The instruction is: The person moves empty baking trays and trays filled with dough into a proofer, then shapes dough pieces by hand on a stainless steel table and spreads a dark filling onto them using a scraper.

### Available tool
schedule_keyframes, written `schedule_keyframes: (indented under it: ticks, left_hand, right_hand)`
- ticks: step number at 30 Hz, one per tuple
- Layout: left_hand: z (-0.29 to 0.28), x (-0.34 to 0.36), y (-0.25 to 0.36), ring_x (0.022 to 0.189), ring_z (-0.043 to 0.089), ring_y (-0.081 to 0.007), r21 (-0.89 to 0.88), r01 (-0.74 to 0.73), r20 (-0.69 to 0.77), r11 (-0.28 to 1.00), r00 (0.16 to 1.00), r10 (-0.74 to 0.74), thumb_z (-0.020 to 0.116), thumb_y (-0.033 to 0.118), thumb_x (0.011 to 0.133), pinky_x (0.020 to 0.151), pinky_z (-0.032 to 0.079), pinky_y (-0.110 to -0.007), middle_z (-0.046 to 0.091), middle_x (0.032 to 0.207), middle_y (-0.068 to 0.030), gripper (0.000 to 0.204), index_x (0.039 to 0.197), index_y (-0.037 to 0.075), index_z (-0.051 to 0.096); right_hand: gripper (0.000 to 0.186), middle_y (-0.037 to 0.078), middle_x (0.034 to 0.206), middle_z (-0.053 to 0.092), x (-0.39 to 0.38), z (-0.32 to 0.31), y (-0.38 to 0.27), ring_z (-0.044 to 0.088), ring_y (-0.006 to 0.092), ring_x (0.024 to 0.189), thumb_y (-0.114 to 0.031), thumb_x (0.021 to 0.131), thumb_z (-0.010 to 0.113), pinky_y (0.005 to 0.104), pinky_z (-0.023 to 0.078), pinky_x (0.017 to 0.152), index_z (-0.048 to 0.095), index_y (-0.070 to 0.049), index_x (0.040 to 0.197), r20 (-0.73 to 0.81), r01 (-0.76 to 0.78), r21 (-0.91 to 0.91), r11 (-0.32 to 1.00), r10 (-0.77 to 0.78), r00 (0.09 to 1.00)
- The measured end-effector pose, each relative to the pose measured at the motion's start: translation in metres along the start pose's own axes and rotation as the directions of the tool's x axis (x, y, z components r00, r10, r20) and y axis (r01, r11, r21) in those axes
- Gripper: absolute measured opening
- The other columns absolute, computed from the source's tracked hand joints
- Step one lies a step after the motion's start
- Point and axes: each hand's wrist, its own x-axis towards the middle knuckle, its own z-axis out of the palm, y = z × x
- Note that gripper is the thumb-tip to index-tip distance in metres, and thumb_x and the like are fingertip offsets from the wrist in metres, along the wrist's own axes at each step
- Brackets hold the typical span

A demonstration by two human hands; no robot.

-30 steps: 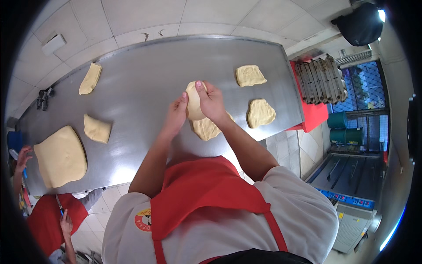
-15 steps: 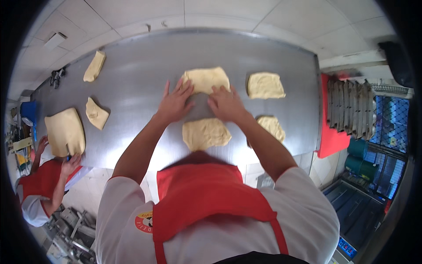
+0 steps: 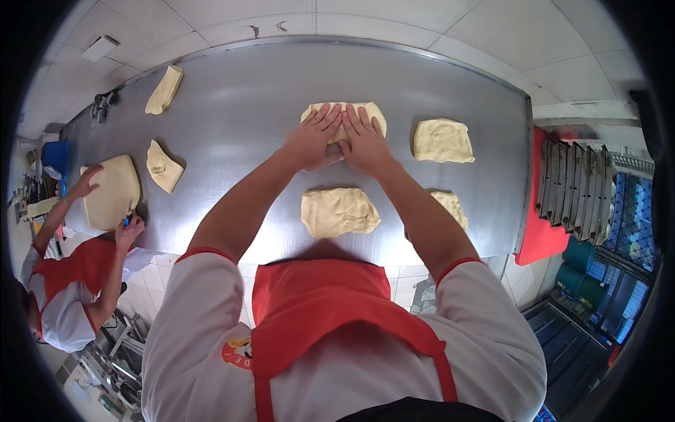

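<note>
Both my hands lie flat and side by side on a pale slab of dough [image 3: 378, 114] at the far middle of the metal table. Fingers stretched forward, my left hand [image 3: 313, 143] covers the slab's left and middle part. My right hand [image 3: 365, 146] presses just beside it, with the thumbs close together. Much of this slab is hidden beneath the hands. Nearer to me rests a second dough slab [image 3: 340, 212] with a dented surface. To the right sit another dough slab [image 3: 444, 141] and, partly behind my right forearm, one more dough piece [image 3: 451, 205].
On the left, a co-worker's hands are at a large dough sheet [image 3: 114, 190], one holding a blue-handled tool [image 3: 127, 220]. Two smaller pieces, a dough strip [image 3: 164, 90] and a folded dough piece [image 3: 164, 167], lie nearby. Stacked metal pans [image 3: 576, 190] stand right of the metal table [image 3: 246, 91].
My hands have come together from the slab's near edge onto its top. The co-worker's hands have shifted at the large sheet, which now looks smaller.
</note>
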Motion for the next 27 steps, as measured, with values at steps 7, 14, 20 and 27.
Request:
schedule_keyframes:
  ticks: [7, 14, 20, 27]
  left_hand:
    - [-0.085, 0.038, -0.019, 0.12, 0.06, -0.0366, -0.223, 0.233, -0.049, 0.947, 0.967, -0.25, 0.066, 0.035, 0.09, 0.103, 0.048, -0.046, 0.063, 0.133, -0.0158, 0.051, 0.133, 0.007, 0.061]
    - [-0.09, -0.241, -0.102, 0.136, 0.043, -0.04, -0.028, 0.776, -0.545, 0.63, 0.516, -0.661, 0.072, 0.025, 0.086, 0.111, 0.037, -0.051, 0.048, 0.143, -0.0225, 0.06, 0.141, 0.01, 0.051]
    - [-0.082, -0.35, -0.209, 0.114, 0.057, -0.0399, -0.097, 0.709, -0.608, 0.699, 0.514, -0.606, 0.056, 0.03, 0.101, 0.095, 0.049, -0.046, 0.063, 0.117, -0.0182, 0.029, 0.109, 0.004, 0.067]
    - [-0.198, -0.318, -0.113, 0.074, 0.067, -0.0366, -0.788, 0.221, -0.135, 0.575, 0.848, -0.512, 0.046, 0.062, 0.1, 0.075, 0.052, -0.045, 0.066, 0.075, -0.0281, 0.076, 0.085, -0.009, 0.068]
  right_hand:
    - [0.044, 0.021, 0.121, 0.068, 0.092, -0.071, 0.017, 0.065, 0.0397, 0.111, -0.039, 0.1, 0.05, 0.0452, 0.05, 0.096, 0.07, -0.006, 0.121, 0.488, -0.262, 0.141, 0.955, 0.163, 0.858]
    - [0.024, 0.017, 0.113, 0.072, -0.124, -0.121, -0.092, 0.068, 0.0238, 0.106, -0.011, 0.1, 0.061, 0.0328, 0.051, 0.093, 0.07, 0.004, 0.115, 0.015, -0.493, 0.596, 0.634, 0.605, 0.796]
    - [0.019, 0.015, 0.111, 0.071, -0.145, -0.103, -0.219, 0.068, 0.0221, 0.1, -0.007, 0.098, 0.06, 0.0315, 0.053, 0.088, 0.071, 0.004, 0.109, 0.039, -0.492, 0.611, 0.621, 0.597, 0.802]
    - [0.052, 0.018, 0.131, 0.061, -0.013, -0.046, -0.4, 0.058, 0.0244, 0.122, -0.033, 0.105, 0.052, 0.0375, 0.049, 0.099, 0.046, 0.003, 0.143, 0.163, -0.372, 0.764, 0.527, 0.4, 0.902]
